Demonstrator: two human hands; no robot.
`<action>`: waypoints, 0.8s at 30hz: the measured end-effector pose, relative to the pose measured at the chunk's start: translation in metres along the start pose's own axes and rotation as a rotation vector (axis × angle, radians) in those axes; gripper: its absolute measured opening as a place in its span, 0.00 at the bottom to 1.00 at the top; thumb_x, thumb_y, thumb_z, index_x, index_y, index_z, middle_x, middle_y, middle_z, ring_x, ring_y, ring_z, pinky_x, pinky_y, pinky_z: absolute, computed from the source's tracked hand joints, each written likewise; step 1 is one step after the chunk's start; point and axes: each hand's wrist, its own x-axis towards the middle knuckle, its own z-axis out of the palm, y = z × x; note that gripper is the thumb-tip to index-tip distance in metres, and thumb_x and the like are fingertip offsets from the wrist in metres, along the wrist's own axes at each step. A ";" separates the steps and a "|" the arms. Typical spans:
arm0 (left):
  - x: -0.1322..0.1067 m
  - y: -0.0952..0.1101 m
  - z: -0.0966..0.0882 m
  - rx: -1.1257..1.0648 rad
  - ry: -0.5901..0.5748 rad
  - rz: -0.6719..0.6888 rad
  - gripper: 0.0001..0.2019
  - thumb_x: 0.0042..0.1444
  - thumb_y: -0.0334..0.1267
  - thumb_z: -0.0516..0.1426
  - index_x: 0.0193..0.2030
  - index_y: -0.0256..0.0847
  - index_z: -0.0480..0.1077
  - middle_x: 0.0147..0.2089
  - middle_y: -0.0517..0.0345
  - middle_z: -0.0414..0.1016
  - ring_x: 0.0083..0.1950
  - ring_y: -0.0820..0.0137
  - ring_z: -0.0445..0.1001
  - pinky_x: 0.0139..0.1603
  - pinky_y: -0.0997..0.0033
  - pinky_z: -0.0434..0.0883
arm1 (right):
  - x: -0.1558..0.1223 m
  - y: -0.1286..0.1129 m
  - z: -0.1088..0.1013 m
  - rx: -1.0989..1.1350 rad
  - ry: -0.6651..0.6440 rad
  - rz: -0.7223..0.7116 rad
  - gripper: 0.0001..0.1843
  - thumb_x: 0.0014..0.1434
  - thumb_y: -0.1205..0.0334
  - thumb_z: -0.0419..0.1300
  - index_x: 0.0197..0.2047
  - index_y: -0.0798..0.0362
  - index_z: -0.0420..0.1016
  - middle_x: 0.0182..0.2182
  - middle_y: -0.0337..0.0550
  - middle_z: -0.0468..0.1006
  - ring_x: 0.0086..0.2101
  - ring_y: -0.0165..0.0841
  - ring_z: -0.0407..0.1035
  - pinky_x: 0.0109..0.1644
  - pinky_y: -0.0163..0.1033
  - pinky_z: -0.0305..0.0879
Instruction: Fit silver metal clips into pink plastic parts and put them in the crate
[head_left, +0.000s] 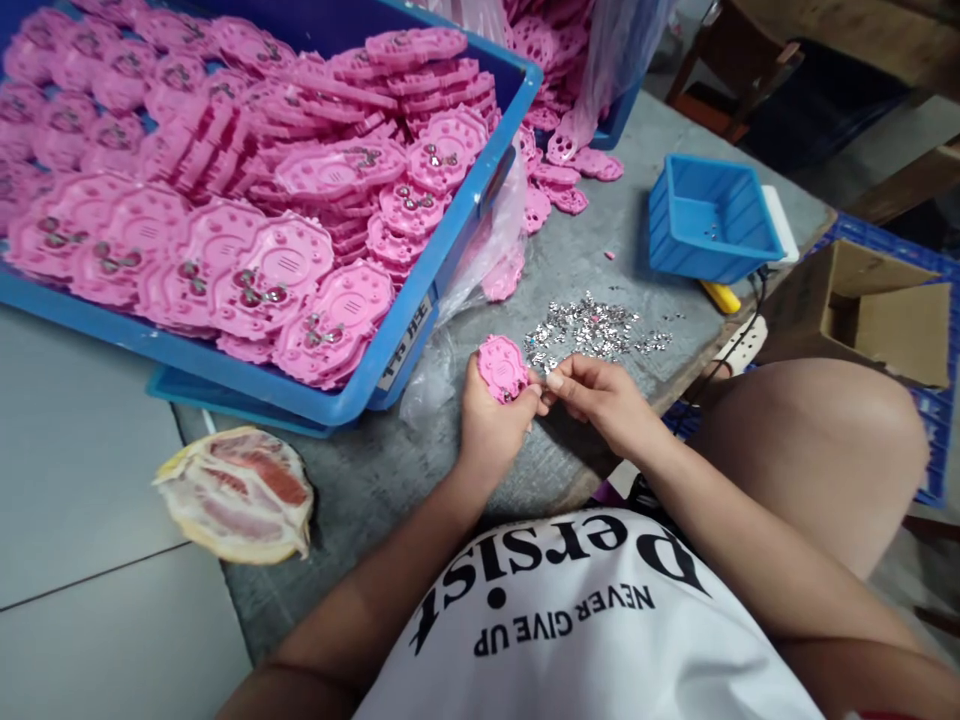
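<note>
My left hand (487,415) is closed around a pink plastic plate (501,368) with a scalloped edge, held face up above the grey tabletop. Small metal pieces show near the plate's lower edge. Beside it, the thumb and fingertips of my right hand (596,395) are pinched together, close to the left fingertips. Whatever is in that pinch is too small to make out. Just beyond both hands lies a loose pile of tiny shiny metal parts (589,328).
A large blue crate (442,280) full of similar pink plates stands at the left. Further back is a plastic bag of pink pieces (551,45). A small blue bin (709,225) sits at the right edge. Half a cut pomelo (240,495) lies at the left.
</note>
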 end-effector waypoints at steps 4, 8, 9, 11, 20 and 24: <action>0.001 -0.002 0.002 -0.058 0.006 -0.006 0.23 0.46 0.27 0.64 0.46 0.45 0.60 0.31 0.68 0.75 0.21 0.76 0.72 0.16 0.78 0.63 | 0.002 0.000 0.003 -0.006 0.045 0.011 0.27 0.46 0.37 0.75 0.28 0.51 0.71 0.23 0.37 0.78 0.24 0.28 0.64 0.30 0.36 0.59; 0.000 -0.003 0.002 -0.123 -0.009 0.001 0.22 0.46 0.27 0.65 0.46 0.44 0.62 0.32 0.66 0.75 0.22 0.76 0.72 0.16 0.79 0.62 | 0.001 0.001 0.002 -0.030 0.101 -0.009 0.25 0.47 0.39 0.75 0.25 0.52 0.74 0.22 0.38 0.77 0.25 0.29 0.64 0.32 0.38 0.60; 0.000 -0.002 0.002 -0.161 -0.027 -0.005 0.21 0.48 0.30 0.67 0.46 0.43 0.63 0.33 0.65 0.76 0.23 0.75 0.73 0.18 0.78 0.64 | 0.000 0.001 0.002 0.006 0.113 -0.018 0.25 0.47 0.40 0.75 0.25 0.52 0.74 0.22 0.38 0.77 0.24 0.28 0.63 0.32 0.38 0.61; 0.000 0.000 0.001 -0.281 -0.067 -0.038 0.18 0.55 0.38 0.67 0.49 0.42 0.66 0.37 0.60 0.78 0.29 0.72 0.76 0.23 0.75 0.69 | 0.000 -0.002 0.001 0.091 0.143 -0.027 0.23 0.47 0.42 0.76 0.25 0.51 0.76 0.22 0.37 0.77 0.23 0.27 0.61 0.32 0.38 0.61; 0.002 0.010 0.000 -0.607 -0.216 -0.220 0.24 0.75 0.51 0.42 0.55 0.39 0.73 0.50 0.48 0.81 0.59 0.61 0.79 0.63 0.56 0.74 | 0.001 0.001 -0.003 0.106 0.207 -0.118 0.22 0.45 0.41 0.77 0.23 0.51 0.79 0.39 0.43 0.75 0.45 0.40 0.74 0.61 0.51 0.65; 0.000 0.011 0.001 -0.619 -0.197 -0.228 0.22 0.74 0.48 0.44 0.56 0.39 0.73 0.49 0.48 0.81 0.62 0.60 0.77 0.66 0.55 0.72 | 0.000 0.007 -0.002 0.016 0.189 -0.159 0.21 0.49 0.43 0.75 0.25 0.51 0.79 0.44 0.46 0.73 0.53 0.44 0.72 0.66 0.56 0.61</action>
